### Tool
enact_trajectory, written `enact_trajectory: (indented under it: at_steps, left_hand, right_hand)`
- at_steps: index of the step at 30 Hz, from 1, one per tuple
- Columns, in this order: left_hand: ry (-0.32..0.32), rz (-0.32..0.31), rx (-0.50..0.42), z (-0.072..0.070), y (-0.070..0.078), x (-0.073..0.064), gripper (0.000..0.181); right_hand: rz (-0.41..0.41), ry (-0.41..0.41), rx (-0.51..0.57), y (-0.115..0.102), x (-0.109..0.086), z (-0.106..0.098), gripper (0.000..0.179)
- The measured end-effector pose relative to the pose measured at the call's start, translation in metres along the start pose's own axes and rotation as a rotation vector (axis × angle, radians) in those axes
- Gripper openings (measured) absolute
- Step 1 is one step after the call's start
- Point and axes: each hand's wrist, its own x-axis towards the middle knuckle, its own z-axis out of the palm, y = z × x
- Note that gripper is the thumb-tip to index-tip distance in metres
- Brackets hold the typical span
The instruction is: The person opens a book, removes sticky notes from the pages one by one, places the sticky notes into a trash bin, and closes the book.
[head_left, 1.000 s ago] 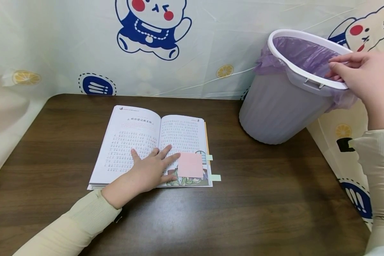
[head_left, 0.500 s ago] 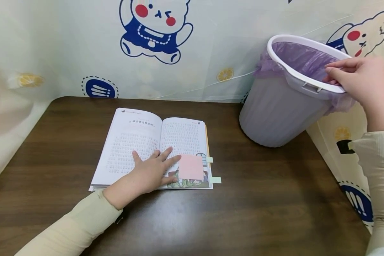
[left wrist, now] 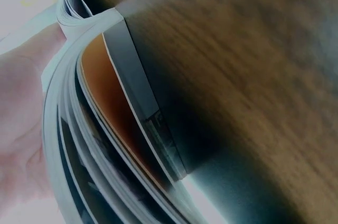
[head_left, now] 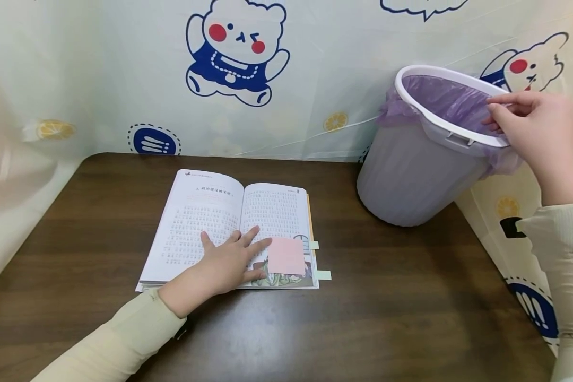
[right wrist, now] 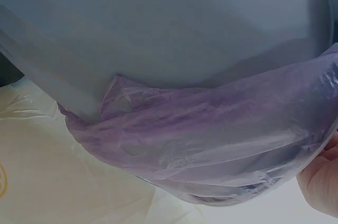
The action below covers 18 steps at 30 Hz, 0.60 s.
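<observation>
My left hand (head_left: 226, 262) lies spread across an open book (head_left: 196, 212) on the wooden table, its fingers reaching over both pages. Beside its fingertips a pink sticky note (head_left: 286, 256) covers part of a picture on the right page. In the left wrist view the book's page edges (left wrist: 74, 145) fan out along the palm. At the right, my right hand (head_left: 541, 124) hangs over the near rim of a grey wastebasket (head_left: 406, 175) lined with a purple bag (head_left: 446, 101). Its fingers are bent over the opening; I cannot tell whether they pinch something small.
Two pale green tabs (head_left: 323, 275) stick out from the book's right edge. A cartoon-printed sheet (head_left: 315, 63) hangs behind the table and down both sides. The wooden table (head_left: 363, 318) extends in front of the book and the wastebasket.
The whole head view has shifted, so the scene sits lower in the frame. My left hand stays on the book, and my right hand stays at the wastebasket's rim with nearly the same finger pose.
</observation>
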Motion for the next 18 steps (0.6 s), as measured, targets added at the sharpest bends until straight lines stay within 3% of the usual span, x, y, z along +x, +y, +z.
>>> enact_trajectory:
  at_steps: [11,18]
  left_hand:
    - [-0.008,-0.004,-0.001,0.002,0.000,0.000,0.072]
    - [-0.005,-0.003,0.011,0.001,0.000,0.002,0.072]
  right_hand:
    - [-0.125,0.191,0.206,-0.006,-0.016,0.007,0.022]
    - [-0.234,0.266,0.258,-0.020,-0.026,0.012,0.017]
